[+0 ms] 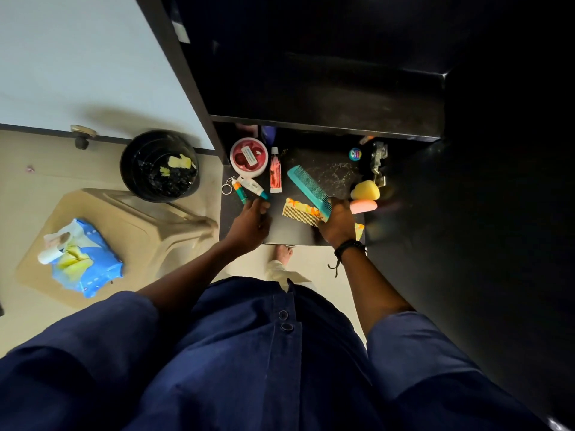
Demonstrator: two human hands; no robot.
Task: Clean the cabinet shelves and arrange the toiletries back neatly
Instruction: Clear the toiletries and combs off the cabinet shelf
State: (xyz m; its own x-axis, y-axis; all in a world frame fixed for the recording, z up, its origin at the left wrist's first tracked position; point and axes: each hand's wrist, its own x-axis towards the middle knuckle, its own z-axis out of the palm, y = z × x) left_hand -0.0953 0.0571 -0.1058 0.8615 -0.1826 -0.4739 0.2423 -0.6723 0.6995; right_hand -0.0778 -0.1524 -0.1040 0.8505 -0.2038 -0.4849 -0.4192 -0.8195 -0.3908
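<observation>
Dark shelf (298, 234) below me; my right hand (337, 223) pinches the teal comb (308, 186) in its fingers; my left hand (250, 223), fingers curled, touches a tube (253, 187).

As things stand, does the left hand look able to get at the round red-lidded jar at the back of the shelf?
Probably yes. The left hand sits at the shelf's front edge, and only the small tubes lie low between it and the red-lidded jar. The shelf above overhangs only behind the jar, so the hand looks free to pass over the tubes.
</observation>
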